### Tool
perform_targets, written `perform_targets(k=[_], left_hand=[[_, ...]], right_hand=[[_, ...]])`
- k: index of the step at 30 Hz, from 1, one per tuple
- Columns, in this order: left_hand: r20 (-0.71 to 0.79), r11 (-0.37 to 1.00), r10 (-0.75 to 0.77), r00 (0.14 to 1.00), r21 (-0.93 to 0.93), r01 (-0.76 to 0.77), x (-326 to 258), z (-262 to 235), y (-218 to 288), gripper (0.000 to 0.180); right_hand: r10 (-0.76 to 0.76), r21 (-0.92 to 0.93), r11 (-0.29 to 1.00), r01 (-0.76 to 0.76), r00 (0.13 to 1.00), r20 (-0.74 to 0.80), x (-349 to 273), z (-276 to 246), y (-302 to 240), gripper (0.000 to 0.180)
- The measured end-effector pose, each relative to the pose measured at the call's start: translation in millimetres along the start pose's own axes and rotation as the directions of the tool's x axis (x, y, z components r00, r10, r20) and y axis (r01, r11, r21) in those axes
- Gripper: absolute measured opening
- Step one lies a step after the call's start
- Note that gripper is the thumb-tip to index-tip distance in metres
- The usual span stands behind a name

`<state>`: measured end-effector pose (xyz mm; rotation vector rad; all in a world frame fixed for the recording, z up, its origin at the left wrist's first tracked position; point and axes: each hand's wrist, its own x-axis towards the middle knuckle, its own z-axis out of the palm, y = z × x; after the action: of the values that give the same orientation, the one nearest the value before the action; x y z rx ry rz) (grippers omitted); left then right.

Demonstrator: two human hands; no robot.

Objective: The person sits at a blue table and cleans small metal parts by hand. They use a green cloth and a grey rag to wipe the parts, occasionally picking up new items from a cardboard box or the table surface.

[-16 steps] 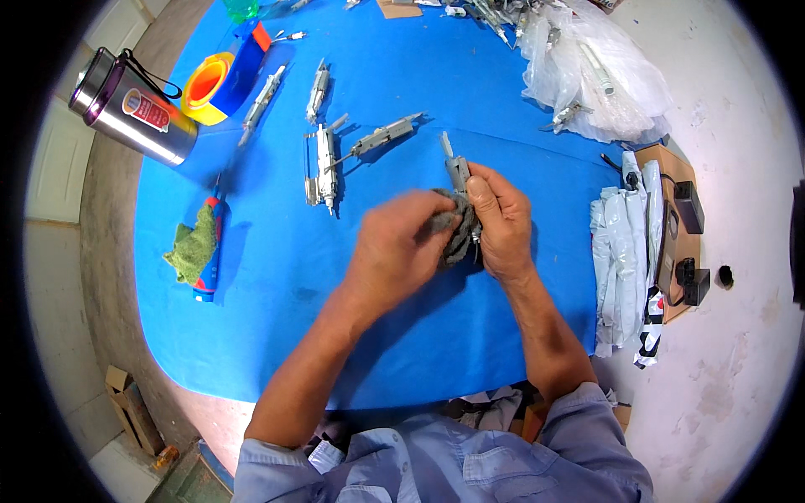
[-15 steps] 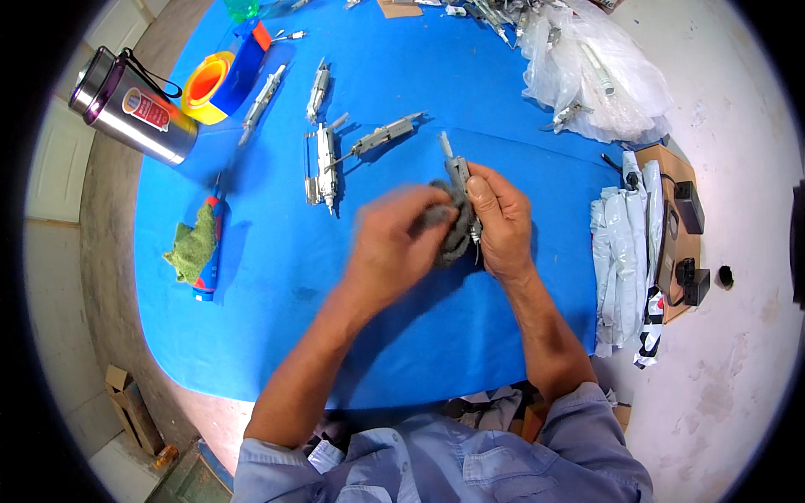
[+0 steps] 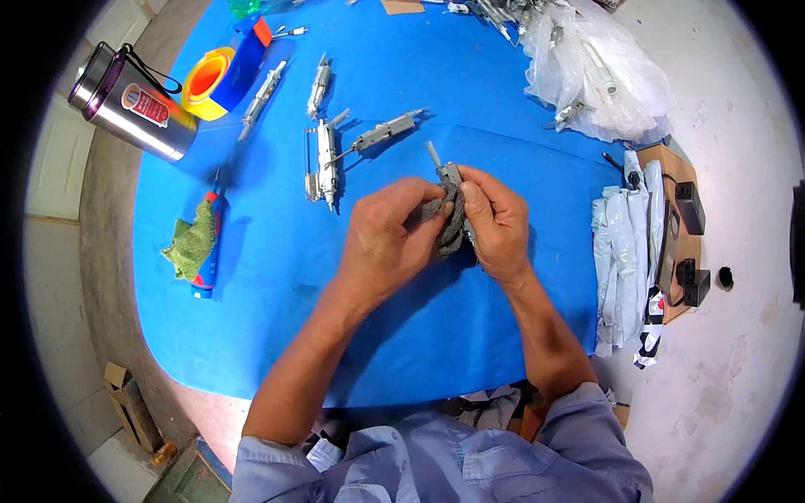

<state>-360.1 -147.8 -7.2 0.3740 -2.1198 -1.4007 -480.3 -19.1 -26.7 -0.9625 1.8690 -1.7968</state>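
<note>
My right hand grips a slim grey metal mechanism, its narrow tip pointing away from me. Pinched in my left hand is a dark grey cloth, pressed against the mechanism's left side. Fingers and cloth hide much of the mechanism's lower part. Beyond my hands, similar metal mechanisms lie on the blue tablecloth: a wide one, a slanted one, a short one and a long thin one.
At left are a steel thermos, a blue and yellow tape dispenser and a green cloth over a blue-red tube. Far right holds clear plastic wrap with metal parts; silvery plastic bags and cardboard lie at the right edge.
My left hand, blurred before, now shows sharply, slightly higher and closer to my right hand. The mechanism's tip has shifted a little left and toward me.
</note>
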Motion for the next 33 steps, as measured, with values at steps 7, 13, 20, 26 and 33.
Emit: perform_targets(k=[7,13,20,26,33], left_hand=[[0.034,0.985,0.173,0.984,0.012,-0.173,-7,11,-2,0.020],[-0.076,0.998,0.055,0.996,0.033,-0.052,3,-3,-6,0.016],[-0.146,0.999,-0.044,0.988,-0.005,0.044,5,-5,-6,0.009],[0.007,0.999,0.034,0.999,0.015,-0.034,-3,6,-4,0.015],[0.065,0.998,0.055,0.996,-0.035,-0.053,-7,11,0,0.015]], right_hand=[[0.044,0.039,0.998,-0.041,0.998,-0.054,1,-5,3,0.031],[0.023,0.043,0.999,-0.022,1.000,-0.020,2,-1,3,0.032],[-0.007,0.000,1.000,0.007,0.997,0.076,0,2,-2,0.034],[0.015,0.022,1.000,-0.015,1.000,-0.002,1,-1,-1,0.036],[0.050,0.063,0.997,-0.048,0.998,-0.029,2,-3,-2,0.035]])
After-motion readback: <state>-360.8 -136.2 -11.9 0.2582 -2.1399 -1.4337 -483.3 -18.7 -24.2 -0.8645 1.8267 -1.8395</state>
